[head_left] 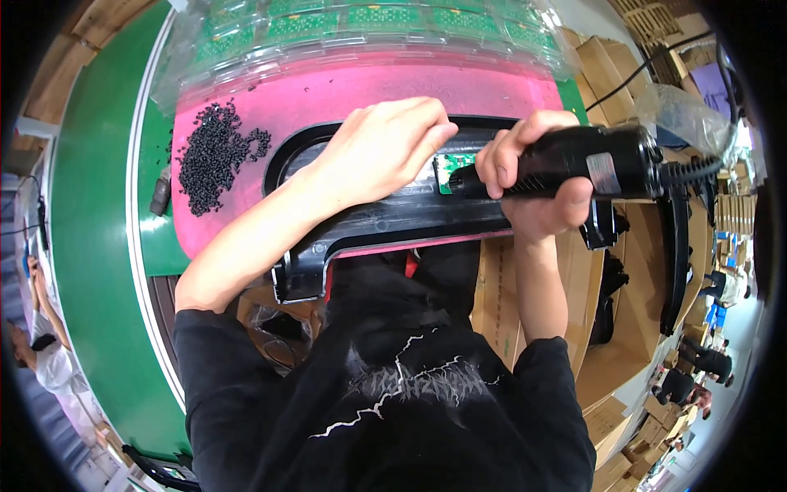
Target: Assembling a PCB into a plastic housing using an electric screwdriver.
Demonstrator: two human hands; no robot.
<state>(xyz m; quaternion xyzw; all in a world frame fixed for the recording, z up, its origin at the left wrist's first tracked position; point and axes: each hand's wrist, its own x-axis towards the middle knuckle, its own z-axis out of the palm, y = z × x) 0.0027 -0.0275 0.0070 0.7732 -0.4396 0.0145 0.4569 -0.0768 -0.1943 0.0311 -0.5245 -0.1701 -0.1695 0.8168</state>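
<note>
The person's right hand [531, 168] is wrapped around a black driver [566, 161], its nose at the green board [447, 166], which lies inside the black housing [393, 216] on the pink mat [361, 84]. The left hand [389, 148] is curled over the housing, left of the board; whether it grips anything, one cannot tell. Black screws [209, 164] lie heaped at the mat's left.

Housing [385, 220], black, long, shallow, open side up, both ends bent to one side; board [445, 166], small, green, partly hidden, inside the housing near its middle; driver [561, 156], black, corded, over the housing's right half, tip end toward its middle.
</note>
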